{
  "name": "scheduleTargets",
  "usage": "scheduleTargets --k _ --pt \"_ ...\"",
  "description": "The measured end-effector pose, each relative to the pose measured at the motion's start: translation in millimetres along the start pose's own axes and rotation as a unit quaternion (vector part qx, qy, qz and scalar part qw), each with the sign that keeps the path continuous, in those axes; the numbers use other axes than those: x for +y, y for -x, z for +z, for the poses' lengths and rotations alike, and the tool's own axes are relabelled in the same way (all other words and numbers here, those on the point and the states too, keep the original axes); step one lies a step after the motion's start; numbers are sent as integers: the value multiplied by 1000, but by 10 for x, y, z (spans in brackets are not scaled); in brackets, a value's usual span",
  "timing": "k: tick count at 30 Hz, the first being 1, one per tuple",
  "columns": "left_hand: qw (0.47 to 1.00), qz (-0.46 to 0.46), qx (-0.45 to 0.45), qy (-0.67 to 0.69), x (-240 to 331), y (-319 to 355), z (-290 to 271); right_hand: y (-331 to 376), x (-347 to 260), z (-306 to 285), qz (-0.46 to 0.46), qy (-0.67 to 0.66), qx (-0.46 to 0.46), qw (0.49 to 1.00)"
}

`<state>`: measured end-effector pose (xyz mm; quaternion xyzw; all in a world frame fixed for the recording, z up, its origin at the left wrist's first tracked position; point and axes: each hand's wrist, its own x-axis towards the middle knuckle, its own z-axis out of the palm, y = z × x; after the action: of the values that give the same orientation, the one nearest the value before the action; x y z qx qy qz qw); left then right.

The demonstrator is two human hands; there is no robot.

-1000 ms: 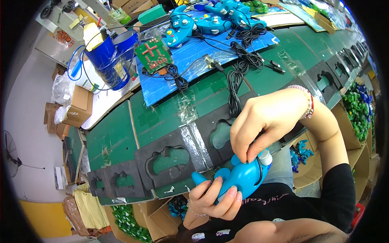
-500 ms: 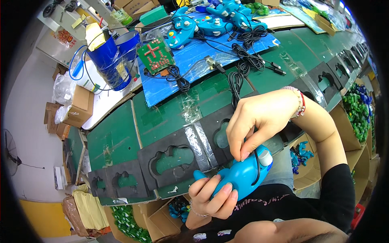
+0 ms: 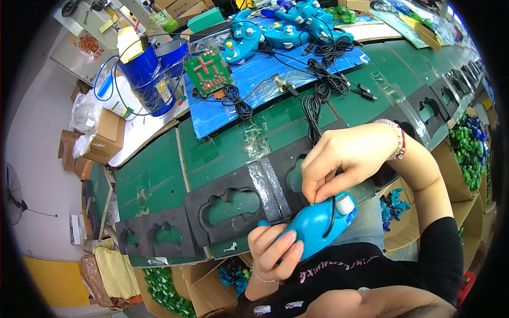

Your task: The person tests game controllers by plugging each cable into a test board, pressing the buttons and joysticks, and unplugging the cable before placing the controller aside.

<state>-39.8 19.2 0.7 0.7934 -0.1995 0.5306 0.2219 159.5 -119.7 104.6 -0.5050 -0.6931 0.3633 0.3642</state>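
My left hand (image 3: 274, 252) is wrapped round a turquoise game controller (image 3: 318, 228), which tilts up to the right in front of my chest. A black cable (image 3: 332, 217) lies across its smooth shell, beside a light grey stick or button at the upper end. My right hand (image 3: 344, 164) is pinched, thumb and forefinger against the controller's upper edge. Whatever lies between those fingertips is too small to make out. Behind the right hand a bundled black cord (image 3: 312, 112) rests on the green bench; whether it joins this controller is hidden.
Black foam cradles with controller-shaped cutouts (image 3: 204, 217) line the bench edge. Further back, a blue board (image 3: 212, 114) carries several turquoise controllers (image 3: 286, 34), coiled cords and a green circuit board (image 3: 208, 72). Blue cups (image 3: 140, 69) stand left. Boxes of parts (image 3: 466, 153) sit below the bench.
Both hands and the controller have shifted slightly right in the picture, as has the bench scene. My right fingertips sit a little higher on the controller's edge. The left grip stays.
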Motion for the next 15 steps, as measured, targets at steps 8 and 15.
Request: scheduleTargets --k 8,15 --pt "999 -18 -13 28 32 -25 -16 -15 -9 3 -58 58 5 997" --pt "996 -68 -50 35 63 -39 -32 4 -121 -1 -33 101 1 994"
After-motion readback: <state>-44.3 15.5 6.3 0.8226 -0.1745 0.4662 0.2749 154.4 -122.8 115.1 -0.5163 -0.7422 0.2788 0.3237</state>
